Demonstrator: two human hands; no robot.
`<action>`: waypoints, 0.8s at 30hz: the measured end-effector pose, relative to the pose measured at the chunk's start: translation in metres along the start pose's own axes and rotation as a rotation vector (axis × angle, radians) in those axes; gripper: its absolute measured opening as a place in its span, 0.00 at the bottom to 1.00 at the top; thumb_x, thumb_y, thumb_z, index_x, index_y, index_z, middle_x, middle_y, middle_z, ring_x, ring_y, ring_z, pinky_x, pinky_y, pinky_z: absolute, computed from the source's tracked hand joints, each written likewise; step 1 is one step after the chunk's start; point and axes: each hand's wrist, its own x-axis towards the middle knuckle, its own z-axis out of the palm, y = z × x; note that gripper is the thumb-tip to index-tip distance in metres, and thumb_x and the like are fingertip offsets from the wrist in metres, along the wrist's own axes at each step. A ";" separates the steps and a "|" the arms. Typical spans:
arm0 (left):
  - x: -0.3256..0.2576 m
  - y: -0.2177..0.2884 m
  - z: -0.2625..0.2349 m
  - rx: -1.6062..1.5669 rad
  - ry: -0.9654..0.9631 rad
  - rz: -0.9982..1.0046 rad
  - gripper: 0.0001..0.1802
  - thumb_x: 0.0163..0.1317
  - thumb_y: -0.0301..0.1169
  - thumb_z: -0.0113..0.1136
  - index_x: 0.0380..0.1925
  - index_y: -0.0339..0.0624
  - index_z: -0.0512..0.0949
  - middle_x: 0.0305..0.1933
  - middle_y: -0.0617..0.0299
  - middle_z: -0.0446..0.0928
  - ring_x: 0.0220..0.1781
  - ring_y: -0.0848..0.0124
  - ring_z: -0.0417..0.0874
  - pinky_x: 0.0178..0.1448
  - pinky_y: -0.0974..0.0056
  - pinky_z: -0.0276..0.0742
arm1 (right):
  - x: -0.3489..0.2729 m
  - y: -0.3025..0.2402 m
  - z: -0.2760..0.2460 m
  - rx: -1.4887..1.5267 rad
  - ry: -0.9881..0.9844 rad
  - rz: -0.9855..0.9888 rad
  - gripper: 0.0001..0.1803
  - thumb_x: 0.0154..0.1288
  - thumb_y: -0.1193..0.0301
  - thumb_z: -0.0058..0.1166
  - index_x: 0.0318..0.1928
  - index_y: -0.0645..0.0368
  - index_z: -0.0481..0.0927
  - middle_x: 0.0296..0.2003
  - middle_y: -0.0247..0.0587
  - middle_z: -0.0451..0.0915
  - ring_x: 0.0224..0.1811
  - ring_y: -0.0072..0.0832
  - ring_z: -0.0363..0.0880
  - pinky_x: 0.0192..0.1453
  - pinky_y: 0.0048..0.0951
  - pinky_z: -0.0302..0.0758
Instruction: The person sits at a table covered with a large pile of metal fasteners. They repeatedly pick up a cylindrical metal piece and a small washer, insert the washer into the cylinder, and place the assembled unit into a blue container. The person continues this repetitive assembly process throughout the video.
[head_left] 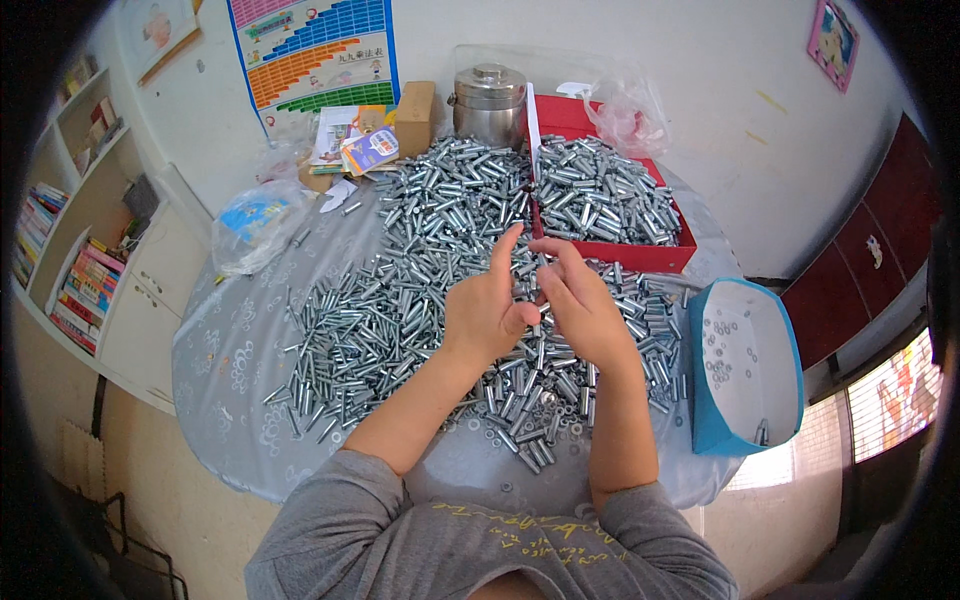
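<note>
My left hand (pixel 482 308) and my right hand (pixel 588 315) hover close together over a big heap of silver metal bolts (pixel 350 345). On the left hand the index finger stretches upward and the thumb stands apart from it; the other fingers are mostly hidden. The right hand's index finger and thumb bend toward each other as in a pinch. Whatever sits between them is too small to make out against the bolts behind. Loose washers (pixel 478 426) and a few bolts (pixel 530 455) lie on the grey tablecloth (pixel 440 480) between my forearms.
An open red box (pixel 690 248) full of bolts stands at the back right. Nearer, a blue box (pixel 745 440) holds scattered washers and a few metal pieces. Behind the heap are a steel pot (pixel 488 105), a cardboard box (pixel 414 115) and papers; a plastic bag (pixel 260 225) lies left.
</note>
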 end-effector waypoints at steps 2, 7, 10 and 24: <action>0.000 -0.001 0.000 -0.008 0.002 -0.009 0.60 0.43 0.77 0.19 0.61 0.34 0.53 0.12 0.62 0.68 0.14 0.61 0.73 0.16 0.61 0.61 | -0.001 -0.002 0.003 -0.020 0.011 -0.020 0.15 0.61 0.70 0.44 0.49 0.59 0.69 0.23 0.46 0.74 0.26 0.38 0.75 0.31 0.34 0.69; 0.002 0.001 -0.005 -0.011 0.005 -0.010 0.59 0.44 0.76 0.20 0.61 0.35 0.54 0.13 0.61 0.70 0.15 0.59 0.74 0.17 0.60 0.63 | 0.005 0.012 0.014 0.035 0.123 -0.185 0.15 0.59 0.71 0.46 0.47 0.57 0.71 0.20 0.41 0.73 0.22 0.35 0.74 0.29 0.33 0.69; 0.002 -0.005 -0.001 -0.019 0.042 0.028 0.58 0.45 0.76 0.20 0.60 0.36 0.55 0.13 0.60 0.70 0.16 0.58 0.74 0.17 0.59 0.63 | 0.004 0.001 0.014 -0.026 0.085 -0.087 0.11 0.58 0.71 0.46 0.43 0.57 0.74 0.19 0.41 0.74 0.22 0.35 0.74 0.29 0.32 0.69; 0.002 -0.003 0.001 0.015 0.004 -0.002 0.57 0.45 0.76 0.19 0.60 0.36 0.57 0.12 0.59 0.69 0.16 0.57 0.74 0.18 0.59 0.64 | 0.008 0.015 0.005 0.045 0.038 -0.049 0.10 0.59 0.67 0.46 0.36 0.60 0.75 0.22 0.42 0.75 0.24 0.30 0.74 0.30 0.29 0.68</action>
